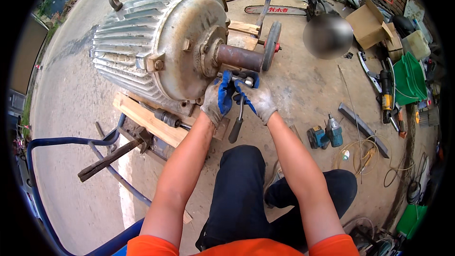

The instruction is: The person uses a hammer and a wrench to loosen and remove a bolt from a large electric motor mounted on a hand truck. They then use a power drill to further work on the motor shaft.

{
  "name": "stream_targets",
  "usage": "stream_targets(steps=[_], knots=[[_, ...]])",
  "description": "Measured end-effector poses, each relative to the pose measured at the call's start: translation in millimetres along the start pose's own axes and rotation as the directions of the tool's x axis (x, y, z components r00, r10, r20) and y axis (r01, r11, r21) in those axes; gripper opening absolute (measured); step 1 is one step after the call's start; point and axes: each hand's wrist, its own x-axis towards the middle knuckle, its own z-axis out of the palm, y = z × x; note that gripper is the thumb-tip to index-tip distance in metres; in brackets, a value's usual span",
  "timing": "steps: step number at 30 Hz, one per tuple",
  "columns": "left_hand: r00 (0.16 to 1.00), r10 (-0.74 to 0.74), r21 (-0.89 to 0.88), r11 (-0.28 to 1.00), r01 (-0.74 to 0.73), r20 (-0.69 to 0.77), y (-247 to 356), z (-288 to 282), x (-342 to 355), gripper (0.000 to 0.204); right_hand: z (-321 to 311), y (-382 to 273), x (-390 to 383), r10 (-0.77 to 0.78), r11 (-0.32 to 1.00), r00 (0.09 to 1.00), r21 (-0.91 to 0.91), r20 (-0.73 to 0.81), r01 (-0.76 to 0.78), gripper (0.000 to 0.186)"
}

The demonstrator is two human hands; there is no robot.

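Observation:
A large weathered metal electric motor (142,42) lies on wooden boards (144,118), with a rusty shaft (241,58) sticking out to the right. Just below the shaft, my left hand (216,96), in a grey-and-blue glove, is closed around part of a metal wrench tool (241,105) with a dark grip hanging downward. My right hand (258,98), gloved the same way, grips the tool's head at a silver fitting. What exactly sits between my fingers is partly hidden. A dark cylindrical tool (167,117) rests on the boards beside the motor.
A blue cart frame (71,143) and wheel (271,46) surround the motor. An iron bar (101,166) crosses the lower left. At right lie a cordless impact driver (332,132), a steel bar (360,125), hoses, a chainsaw (279,10), a cardboard box (362,23) and a green bin (407,78).

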Motion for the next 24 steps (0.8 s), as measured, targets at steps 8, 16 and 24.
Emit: stream_targets(steps=[8, 16, 24], knots=[[0.984, 0.113, 0.051, 0.993, -0.107, -0.135, -32.5, 3.7, -46.4, 0.035, 1.4, -12.1, 7.0, -0.389, 0.573, 0.904, -0.721, 0.177, 0.388, 0.047], [0.99, -0.116, 0.146, 0.981, 0.126, -0.075, -95.6, -17.5, -50.6, 0.05, 4.9, -17.8, 15.9, -0.217, 0.694, 0.949, -0.647, 0.229, 0.315, 0.037], [0.977, -0.09, -0.064, 0.995, 0.079, -0.195, -132.8, -14.9, -15.3, 0.043, 18.3, -29.3, 9.0, -0.089, 0.849, 0.99, -0.511, 0.107, 0.132, 0.019]])
